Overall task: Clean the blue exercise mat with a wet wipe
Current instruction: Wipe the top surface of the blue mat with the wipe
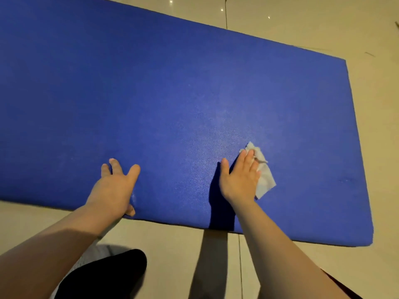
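So this is mid-wipe. The blue exercise mat [172, 93] lies flat on the tiled floor [302, 24], and the right hand [239, 180] presses the wet wipe [264, 178] down onto it, not far from the near edge and toward the mat's right end. The fingers there lie straight and close together on top of the wipe, flat-palming it rather than pinching; the wipe pokes out crumpled past the fingertips and on the hand's right side.

The left hand [114, 188] is planted at the near edge with fingers spread apart and thumb hooked over the lip, looks like it's just pinning the mat so it doesn't slide.

Next move, I'd guess, is a long stroke with steady downward pressure, keeping the wipe bunched under the palm. Loads of open mat ahead and off to the left; the right edge and near edge are close by, so short strokes there or the wipe runs onto the floor. A dark-clad knee [103, 275] sits just behind the near edge.
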`<control>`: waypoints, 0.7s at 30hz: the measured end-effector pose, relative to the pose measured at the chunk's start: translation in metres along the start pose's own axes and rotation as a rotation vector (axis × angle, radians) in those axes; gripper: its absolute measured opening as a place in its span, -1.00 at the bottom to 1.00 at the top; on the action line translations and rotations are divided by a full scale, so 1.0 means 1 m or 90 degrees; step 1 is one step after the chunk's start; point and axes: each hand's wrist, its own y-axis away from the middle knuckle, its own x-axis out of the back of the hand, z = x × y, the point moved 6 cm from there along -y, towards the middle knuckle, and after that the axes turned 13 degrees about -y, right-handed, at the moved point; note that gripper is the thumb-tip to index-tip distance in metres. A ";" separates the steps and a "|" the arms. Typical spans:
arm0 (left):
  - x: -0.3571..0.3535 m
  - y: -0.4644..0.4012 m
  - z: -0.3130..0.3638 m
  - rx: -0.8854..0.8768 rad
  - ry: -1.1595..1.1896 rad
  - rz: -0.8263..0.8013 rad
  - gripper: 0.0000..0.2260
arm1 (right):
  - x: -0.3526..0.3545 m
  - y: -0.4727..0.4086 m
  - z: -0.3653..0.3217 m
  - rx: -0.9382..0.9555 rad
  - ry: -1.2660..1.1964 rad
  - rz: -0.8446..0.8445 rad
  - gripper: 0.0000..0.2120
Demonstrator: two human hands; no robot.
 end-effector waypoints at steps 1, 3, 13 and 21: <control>0.000 0.000 0.001 0.001 -0.005 -0.003 -0.24 | -0.015 0.010 -0.017 0.041 0.013 -0.043 -0.34; 0.002 -0.001 0.002 0.002 -0.011 -0.007 -0.24 | -0.048 0.039 -0.056 0.171 0.046 -0.149 -0.30; -0.001 0.000 -0.002 -0.012 -0.012 0.007 -0.24 | -0.014 -0.002 -0.026 0.273 0.220 -0.232 -0.32; 0.003 -0.005 0.006 0.012 -0.082 -0.037 -0.17 | 0.046 -0.006 -0.039 0.408 0.317 -0.410 -0.32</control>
